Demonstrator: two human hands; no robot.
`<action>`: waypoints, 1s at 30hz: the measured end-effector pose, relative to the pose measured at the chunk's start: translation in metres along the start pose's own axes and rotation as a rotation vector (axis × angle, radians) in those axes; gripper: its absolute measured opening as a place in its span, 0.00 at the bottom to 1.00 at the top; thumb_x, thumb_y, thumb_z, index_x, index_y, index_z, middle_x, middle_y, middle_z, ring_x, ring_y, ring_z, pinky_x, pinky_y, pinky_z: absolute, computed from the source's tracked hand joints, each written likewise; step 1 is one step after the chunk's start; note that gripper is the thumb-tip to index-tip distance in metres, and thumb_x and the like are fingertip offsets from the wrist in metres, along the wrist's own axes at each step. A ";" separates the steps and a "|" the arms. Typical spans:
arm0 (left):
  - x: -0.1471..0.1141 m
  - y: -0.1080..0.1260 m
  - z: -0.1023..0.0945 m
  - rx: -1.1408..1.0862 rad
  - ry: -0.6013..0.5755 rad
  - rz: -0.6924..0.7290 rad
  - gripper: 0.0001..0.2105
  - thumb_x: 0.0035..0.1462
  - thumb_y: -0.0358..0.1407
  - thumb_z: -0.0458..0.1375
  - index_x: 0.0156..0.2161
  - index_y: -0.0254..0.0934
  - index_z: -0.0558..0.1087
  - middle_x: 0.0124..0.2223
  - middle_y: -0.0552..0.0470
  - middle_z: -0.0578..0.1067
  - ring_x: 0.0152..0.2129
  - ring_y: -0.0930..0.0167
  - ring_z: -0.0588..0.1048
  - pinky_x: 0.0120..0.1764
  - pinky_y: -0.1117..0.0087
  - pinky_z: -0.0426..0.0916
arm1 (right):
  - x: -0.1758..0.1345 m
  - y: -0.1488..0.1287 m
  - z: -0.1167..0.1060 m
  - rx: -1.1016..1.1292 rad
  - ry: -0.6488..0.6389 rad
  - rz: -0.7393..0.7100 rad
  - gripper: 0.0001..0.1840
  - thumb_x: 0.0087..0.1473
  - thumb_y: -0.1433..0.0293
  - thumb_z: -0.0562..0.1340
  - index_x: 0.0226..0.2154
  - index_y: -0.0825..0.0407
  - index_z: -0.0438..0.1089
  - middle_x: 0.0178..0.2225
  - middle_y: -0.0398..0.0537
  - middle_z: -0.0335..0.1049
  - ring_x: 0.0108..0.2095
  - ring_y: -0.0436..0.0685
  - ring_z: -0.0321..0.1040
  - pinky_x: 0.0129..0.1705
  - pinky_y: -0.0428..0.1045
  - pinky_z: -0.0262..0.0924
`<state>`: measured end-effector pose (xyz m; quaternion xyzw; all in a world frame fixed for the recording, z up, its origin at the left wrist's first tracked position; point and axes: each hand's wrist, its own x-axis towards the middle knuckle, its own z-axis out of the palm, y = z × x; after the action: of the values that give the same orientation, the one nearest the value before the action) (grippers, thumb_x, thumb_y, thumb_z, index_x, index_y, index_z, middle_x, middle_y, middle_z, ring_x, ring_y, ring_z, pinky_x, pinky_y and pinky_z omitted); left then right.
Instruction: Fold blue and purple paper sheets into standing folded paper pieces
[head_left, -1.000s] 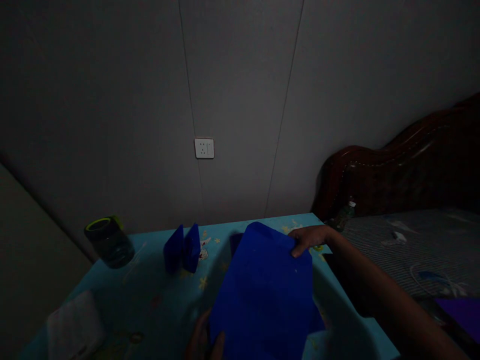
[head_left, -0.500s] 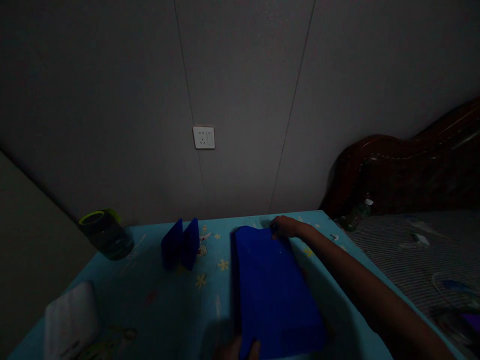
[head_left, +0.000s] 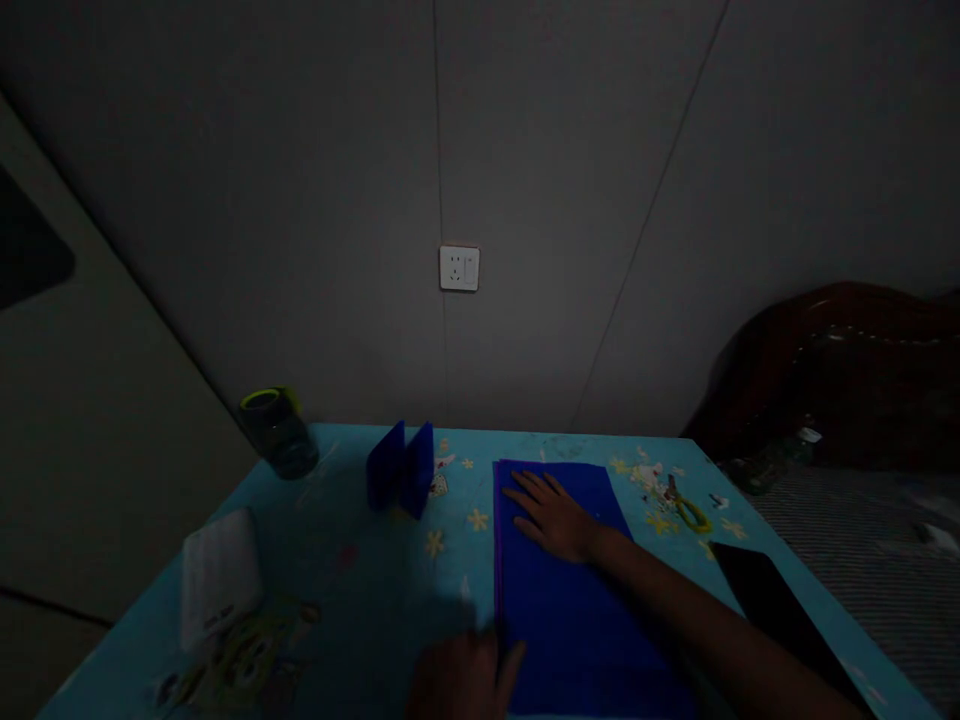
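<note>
Now our right hand (head_left: 551, 517) has come off the far edge and lies open, flat on the blue sheet (head_left: 577, 610); our left hand (head_left: 461, 680) rests at its near-left corner, grip unclear. Around the sheet spreads a turquoise table (head_left: 352, 590) under a grey wall (head_left: 525, 150).

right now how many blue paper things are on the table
2: a large flat blue sheet under the right hand with the left hand at its near edge, and a small folded blue piece standing behind. None seem hidden.

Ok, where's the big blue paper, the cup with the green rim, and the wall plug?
Blue paper (head_left: 577, 610), head view: bare middle of the sheet.
Green-rimmed cup (head_left: 279, 435), head view: its dark side.
Wall socket (head_left: 459, 268), head view: plate centre.
</note>
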<state>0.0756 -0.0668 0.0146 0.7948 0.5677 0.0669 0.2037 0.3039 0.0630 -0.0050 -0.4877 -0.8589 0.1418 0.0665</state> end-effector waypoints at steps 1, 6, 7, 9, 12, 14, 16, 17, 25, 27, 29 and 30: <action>0.002 -0.005 -0.017 0.011 0.042 -0.004 0.21 0.66 0.43 0.47 0.34 0.37 0.80 0.32 0.39 0.82 0.28 0.56 0.81 0.29 0.64 0.66 | 0.002 -0.002 -0.005 -0.001 -0.003 -0.004 0.29 0.66 0.56 0.52 0.65 0.47 0.58 0.70 0.56 0.48 0.69 0.66 0.44 0.67 0.67 0.35; 0.014 -0.052 -0.083 0.079 0.306 -0.051 0.17 0.66 0.39 0.47 0.30 0.40 0.75 0.29 0.47 0.79 0.28 0.65 0.79 0.32 0.70 0.62 | 0.041 -0.047 -0.028 0.020 0.117 -0.057 0.21 0.63 0.65 0.57 0.57 0.50 0.69 0.62 0.57 0.63 0.62 0.63 0.58 0.64 0.56 0.49; 0.016 -0.062 -0.089 0.064 0.342 -0.058 0.18 0.66 0.39 0.47 0.29 0.40 0.74 0.27 0.48 0.78 0.26 0.66 0.77 0.31 0.70 0.61 | 0.054 -0.061 -0.027 0.024 0.141 -0.043 0.20 0.64 0.65 0.56 0.57 0.50 0.68 0.59 0.57 0.65 0.59 0.61 0.62 0.62 0.54 0.52; 0.018 -0.080 -0.096 0.019 0.396 -0.062 0.18 0.66 0.39 0.47 0.27 0.40 0.72 0.25 0.49 0.76 0.24 0.67 0.76 0.30 0.70 0.60 | 0.084 -0.087 -0.020 0.031 0.179 0.014 0.19 0.65 0.67 0.54 0.56 0.50 0.68 0.53 0.57 0.69 0.52 0.60 0.67 0.57 0.52 0.57; 0.021 -0.098 -0.098 -0.032 0.447 -0.049 0.18 0.66 0.38 0.46 0.27 0.39 0.71 0.25 0.50 0.75 0.23 0.68 0.75 0.29 0.70 0.61 | 0.124 -0.115 -0.003 0.043 0.216 0.142 0.17 0.65 0.66 0.54 0.50 0.54 0.71 0.47 0.59 0.72 0.47 0.61 0.71 0.51 0.51 0.60; 0.025 -0.106 -0.098 -0.059 0.483 -0.029 0.17 0.66 0.36 0.45 0.30 0.39 0.72 0.27 0.50 0.77 0.25 0.68 0.76 0.31 0.71 0.64 | 0.143 -0.124 0.008 0.052 0.223 0.219 0.16 0.63 0.65 0.56 0.48 0.55 0.71 0.45 0.59 0.73 0.46 0.61 0.72 0.48 0.50 0.61; 0.031 -0.114 -0.096 -0.088 0.534 0.000 0.15 0.67 0.34 0.44 0.38 0.37 0.74 0.34 0.47 0.79 0.33 0.67 0.79 0.38 0.69 0.69 | 0.155 -0.128 0.015 0.057 0.226 0.274 0.15 0.62 0.64 0.58 0.47 0.55 0.71 0.45 0.59 0.73 0.45 0.61 0.72 0.45 0.50 0.62; 0.035 -0.117 -0.095 -0.101 0.561 0.016 0.15 0.67 0.33 0.44 0.43 0.37 0.74 0.39 0.45 0.79 0.37 0.66 0.79 0.42 0.68 0.70 | 0.158 -0.129 0.018 0.058 0.226 0.294 0.15 0.61 0.64 0.59 0.47 0.55 0.71 0.45 0.59 0.73 0.45 0.61 0.73 0.45 0.50 0.62; 0.067 -0.132 -0.068 -0.150 0.655 0.109 0.18 0.63 0.29 0.48 0.55 0.34 0.71 0.61 0.35 0.66 0.56 0.57 0.71 0.54 0.56 0.70 | 0.158 -0.137 0.030 0.053 0.236 0.385 0.13 0.54 0.68 0.63 0.43 0.52 0.74 0.46 0.59 0.73 0.48 0.66 0.71 0.45 0.53 0.61; 0.070 -0.133 -0.063 -0.161 0.651 0.122 0.17 0.63 0.29 0.48 0.53 0.35 0.72 0.61 0.36 0.66 0.53 0.58 0.73 0.52 0.58 0.72 | 0.156 -0.138 0.031 0.067 0.249 0.396 0.12 0.54 0.69 0.62 0.42 0.50 0.74 0.46 0.58 0.73 0.48 0.67 0.71 0.46 0.55 0.60; 0.072 -0.134 -0.060 -0.171 0.646 0.133 0.16 0.64 0.30 0.48 0.52 0.36 0.74 0.62 0.36 0.65 0.52 0.59 0.74 0.51 0.58 0.73 | 0.153 -0.138 0.031 0.098 0.268 0.398 0.12 0.53 0.70 0.62 0.42 0.50 0.74 0.45 0.58 0.74 0.48 0.68 0.71 0.46 0.57 0.60; 0.072 -0.134 -0.059 -0.175 0.645 0.136 0.16 0.65 0.31 0.48 0.51 0.36 0.74 0.63 0.36 0.65 0.52 0.59 0.74 0.51 0.57 0.73 | 0.151 -0.138 0.031 0.120 0.280 0.393 0.12 0.52 0.71 0.62 0.41 0.50 0.74 0.44 0.57 0.74 0.48 0.68 0.71 0.45 0.57 0.61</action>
<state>-0.0363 0.0512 0.0055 0.7483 0.5407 0.3767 0.0759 0.1055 0.1207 0.0047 -0.6556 -0.7198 0.1338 0.1848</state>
